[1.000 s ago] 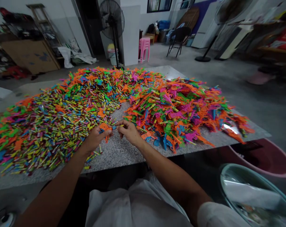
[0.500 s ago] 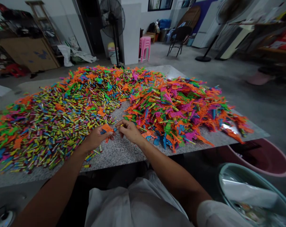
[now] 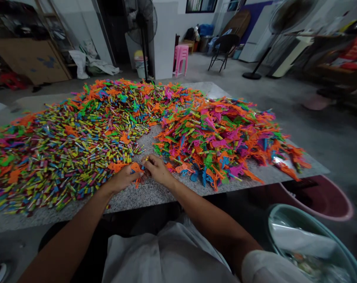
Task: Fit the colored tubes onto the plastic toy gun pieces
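Note:
My left hand (image 3: 125, 179) is closed around an orange plastic toy gun (image 3: 136, 168), with a bit of blue showing beside it. Against its front end, the fingertips of my right hand (image 3: 158, 169) pinch a small tube with a yellow end (image 3: 147, 158); the fingers hide most of it. Both hands meet just above the speckled stone table (image 3: 148, 194). Another orange plastic piece (image 3: 117, 166) lies behind my left hand, at the edge of a wide heap of small coloured tubes (image 3: 78, 153). To the right rises a pile of bright plastic toy guns (image 3: 213, 137), many with tubes in them.
Under the table's right end stand a pink tub (image 3: 328, 196) and a pale green tub (image 3: 284, 220) holding plastic bags. Beyond the table are a standing fan (image 3: 141, 23), stacked pink stools (image 3: 182, 59) and a black chair (image 3: 225, 45).
Both hands have shifted slightly, and my right fingertips have come closer to the front of the orange toy gun. An orange piece now shows behind my left hand. The view has moved a little.

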A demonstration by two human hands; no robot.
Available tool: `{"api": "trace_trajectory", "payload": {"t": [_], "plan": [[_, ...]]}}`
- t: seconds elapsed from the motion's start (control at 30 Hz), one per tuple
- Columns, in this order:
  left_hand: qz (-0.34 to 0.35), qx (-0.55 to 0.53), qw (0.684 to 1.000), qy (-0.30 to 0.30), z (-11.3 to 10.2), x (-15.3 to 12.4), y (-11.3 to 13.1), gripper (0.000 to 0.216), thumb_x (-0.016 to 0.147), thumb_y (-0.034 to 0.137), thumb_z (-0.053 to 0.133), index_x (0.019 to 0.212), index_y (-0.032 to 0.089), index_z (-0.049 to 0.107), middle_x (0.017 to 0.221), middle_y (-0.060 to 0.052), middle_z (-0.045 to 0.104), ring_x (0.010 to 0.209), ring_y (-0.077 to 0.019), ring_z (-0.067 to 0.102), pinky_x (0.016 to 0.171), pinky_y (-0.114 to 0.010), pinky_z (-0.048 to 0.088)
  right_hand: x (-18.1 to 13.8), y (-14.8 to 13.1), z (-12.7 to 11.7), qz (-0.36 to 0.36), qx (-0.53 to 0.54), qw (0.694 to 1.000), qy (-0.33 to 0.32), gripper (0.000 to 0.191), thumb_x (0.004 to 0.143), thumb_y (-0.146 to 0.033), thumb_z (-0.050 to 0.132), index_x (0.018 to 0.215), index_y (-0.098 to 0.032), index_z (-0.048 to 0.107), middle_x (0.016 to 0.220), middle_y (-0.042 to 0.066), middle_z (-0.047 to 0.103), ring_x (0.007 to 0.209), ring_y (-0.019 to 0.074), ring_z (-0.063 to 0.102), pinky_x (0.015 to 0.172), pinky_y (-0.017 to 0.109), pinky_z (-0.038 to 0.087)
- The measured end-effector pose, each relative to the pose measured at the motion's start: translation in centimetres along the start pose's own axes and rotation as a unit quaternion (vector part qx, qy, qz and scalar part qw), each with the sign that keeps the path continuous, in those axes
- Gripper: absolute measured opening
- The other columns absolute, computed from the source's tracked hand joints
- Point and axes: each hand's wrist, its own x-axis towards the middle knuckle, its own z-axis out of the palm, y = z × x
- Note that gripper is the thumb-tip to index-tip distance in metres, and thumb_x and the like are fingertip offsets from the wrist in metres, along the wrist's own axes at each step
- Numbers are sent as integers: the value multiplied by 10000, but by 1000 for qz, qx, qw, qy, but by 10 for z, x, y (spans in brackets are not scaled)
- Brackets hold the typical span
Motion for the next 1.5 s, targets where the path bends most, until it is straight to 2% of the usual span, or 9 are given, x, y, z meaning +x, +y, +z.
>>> {"api": "trace_trajectory", "payload": {"t": [0.27,0.43,0.5,0.63,0.8,0.97,1.1,1.3,1.5], "plan": [[-15,116,988,103,-22,11,-23,527,862,474,712,1314,210,651,1016,-80,788,920,-264,741,831,-376,568,34,-7,-42,-11,-114,984,135,105,791,-270,606,725,-189,619,651,-45,574,640,118,524,605,212,428],[34,470,846,249,-87,0,-51,392,890,441,676,1199,205,728,1228,-168,722,1245,-373,629,1095,-478,461,60,-35,-87,-101,85,911,392,379,918,-497,577,1158,-207,629,946,25,722,573,114,574,480,218,418],[37,543,811,217,-102,-6,-62,391,876,462,713,1163,198,732,1218,-186,693,1231,-387,608,1084,-484,456,66,-29,-80,-83,62,927,362,419,948,-497,557,1243,-207,621,1038,53,750,600,121,631,483,215,439],[39,571,801,173,-109,-12,-70,277,884,475,713,979,216,715,1098,-160,675,1110,-361,617,997,-456,477,74,8,-27,34,-287,953,86,262,969,-292,525,1085,-171,727,962,61,788,762,166,721,669,246,542],[17,413,867,279,-107,-14,-60,263,845,477,722,784,228,662,861,-88,671,904,-291,633,856,-394,489,70,36,39,91,-509,854,-52,334,958,-411,641,1137,-155,757,1126,168,798,1055,313,760,878,371,575],[-46,-75,917,388,-98,-22,-44,353,751,527,798,815,199,682,709,-14,657,590,-144,534,589,-271,440,67,32,57,115,-569,811,-64,402,994,-449,597,1244,-158,715,1227,198,769,1137,335,751,897,385,578],[-29,-307,881,358,-84,-25,-35,333,655,365,896,828,165,695,714,-8,683,573,-98,556,546,-211,448,63,30,49,106,-532,840,-26,316,974,-415,624,1153,-169,710,1153,181,782,1111,321,752,883,367,567],[-8,-356,863,358,-53,-20,-20,328,647,324,915,835,159,702,708,0,693,572,-98,597,516,-196,458,49,21,41,68,-161,984,-41,122,926,-280,629,1010,-210,577,786,-14,730,608,138,668,575,223,505],[11,-353,865,357,-28,-12,-3,428,620,389,969,901,161,741,846,-23,761,691,-138,675,607,-239,510,37,4,42,29,76,995,-50,242,885,-300,617,1103,-194,606,768,-48,695,519,97,580,499,217,498]]}}
